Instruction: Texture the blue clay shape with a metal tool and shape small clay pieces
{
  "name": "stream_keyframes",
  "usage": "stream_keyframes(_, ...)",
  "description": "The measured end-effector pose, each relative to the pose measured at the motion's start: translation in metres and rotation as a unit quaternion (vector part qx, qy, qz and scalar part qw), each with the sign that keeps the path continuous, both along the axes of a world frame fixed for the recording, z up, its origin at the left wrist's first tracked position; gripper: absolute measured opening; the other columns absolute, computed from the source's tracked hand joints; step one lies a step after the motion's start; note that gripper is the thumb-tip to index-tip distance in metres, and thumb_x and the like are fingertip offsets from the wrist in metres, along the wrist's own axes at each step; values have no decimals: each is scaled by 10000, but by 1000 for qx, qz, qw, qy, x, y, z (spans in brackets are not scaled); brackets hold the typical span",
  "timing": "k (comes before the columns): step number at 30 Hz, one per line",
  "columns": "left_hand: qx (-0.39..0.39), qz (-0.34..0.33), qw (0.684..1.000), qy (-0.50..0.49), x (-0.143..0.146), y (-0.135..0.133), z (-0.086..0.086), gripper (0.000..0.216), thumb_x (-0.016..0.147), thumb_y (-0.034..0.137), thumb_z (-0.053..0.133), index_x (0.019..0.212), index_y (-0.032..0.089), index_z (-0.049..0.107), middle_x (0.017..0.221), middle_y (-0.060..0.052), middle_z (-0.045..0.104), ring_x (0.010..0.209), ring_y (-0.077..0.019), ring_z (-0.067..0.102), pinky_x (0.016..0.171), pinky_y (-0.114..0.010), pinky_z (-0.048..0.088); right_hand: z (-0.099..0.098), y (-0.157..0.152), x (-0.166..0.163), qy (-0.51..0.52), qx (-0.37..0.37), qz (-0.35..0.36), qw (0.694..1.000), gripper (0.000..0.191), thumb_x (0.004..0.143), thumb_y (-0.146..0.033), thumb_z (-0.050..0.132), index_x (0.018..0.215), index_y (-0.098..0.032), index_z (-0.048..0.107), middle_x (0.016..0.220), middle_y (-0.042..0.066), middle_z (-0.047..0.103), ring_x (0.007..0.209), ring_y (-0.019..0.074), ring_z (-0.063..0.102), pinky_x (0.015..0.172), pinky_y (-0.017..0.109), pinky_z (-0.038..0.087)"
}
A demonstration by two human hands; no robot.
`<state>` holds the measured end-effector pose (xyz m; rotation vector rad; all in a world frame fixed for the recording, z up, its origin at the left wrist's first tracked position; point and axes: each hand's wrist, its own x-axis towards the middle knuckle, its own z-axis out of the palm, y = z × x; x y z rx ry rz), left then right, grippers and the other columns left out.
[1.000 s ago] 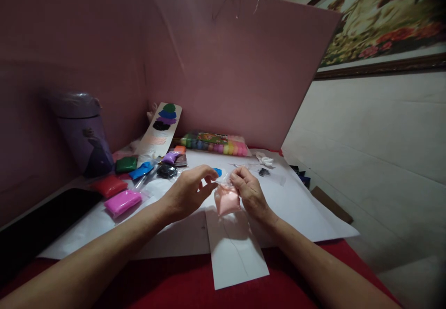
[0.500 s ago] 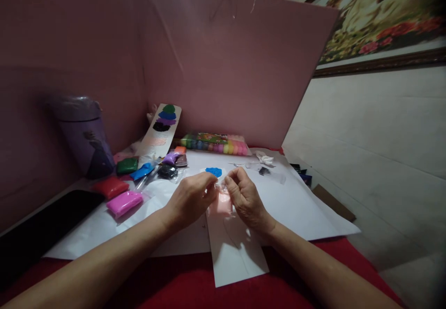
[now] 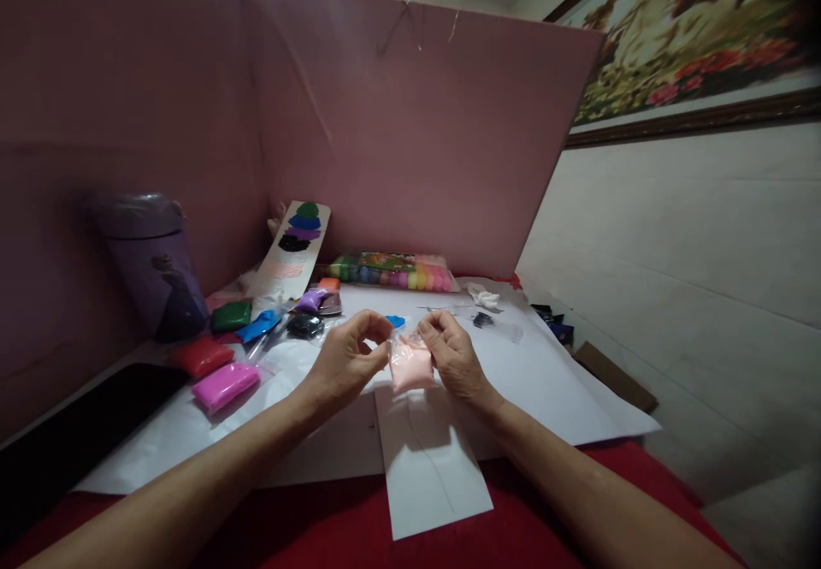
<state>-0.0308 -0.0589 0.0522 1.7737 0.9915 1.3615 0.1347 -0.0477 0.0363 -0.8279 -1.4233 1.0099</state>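
Both hands meet over the white paper (image 3: 545,381) at the middle of the table. A small clear bag of pale pink clay (image 3: 410,366) hangs between them. My right hand (image 3: 452,355) pinches the bag's top edge from the right. My left hand (image 3: 350,357) is curled in a pinch at the bag's top left corner. A flat blue clay piece (image 3: 395,322) lies on the paper just behind the hands. A narrow white paper strip (image 3: 429,466) lies below the bag.
Bagged clay lumps sit at the left: magenta (image 3: 224,384), red (image 3: 200,355), green (image 3: 232,316), blue (image 3: 260,326), black (image 3: 304,325), purple (image 3: 313,299). A purple bottle (image 3: 154,265), a colour-sample card (image 3: 293,248) and a clay pack (image 3: 391,269) stand against the pink board. A dark slab (image 3: 77,432) lies far left.
The pink bag dipped toward the paper, then rose again between the hands. The left fingers shifted from beside the bag to its top left corner. The camera tilted slightly.
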Motion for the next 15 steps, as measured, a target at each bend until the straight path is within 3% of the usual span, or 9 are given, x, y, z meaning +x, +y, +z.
stream_keyframes(4,-74,-65,993,-64,3,-1,1,219,668,281,675,802,130,590,708,-14,628,601,-131,593,494,-251,521,-2,-2,-2,3,2,-10,1000,316,811,-506,565,794,-212,451,689,-28,457,562,121,417,498,238,350)
stream_keyframes(6,-82,-59,993,-68,4,-1,-1,224,671,296,679,794,127,599,701,-14,636,602,-131,600,506,-251,523,-2,-4,-4,1,7,-14,1000,317,815,-507,564,794,-210,453,696,-27,458,572,121,421,509,240,353)
stream_keyframes(10,-67,6,997,-28,3,0,-6,138,692,248,630,764,130,637,661,-11,646,591,-131,598,522,-243,513,-2,-7,-7,7,11,14,1000,350,810,-532,576,790,-209,444,672,-41,446,539,107,418,492,234,348)
stream_keyframes(15,3,164,986,-21,-1,1,3,78,667,171,591,699,140,655,614,5,648,563,-120,590,541,-218,472,-6,-11,-9,-4,-45,59,997,441,796,-629,543,861,-197,480,610,-54,443,472,89,376,445,222,313)
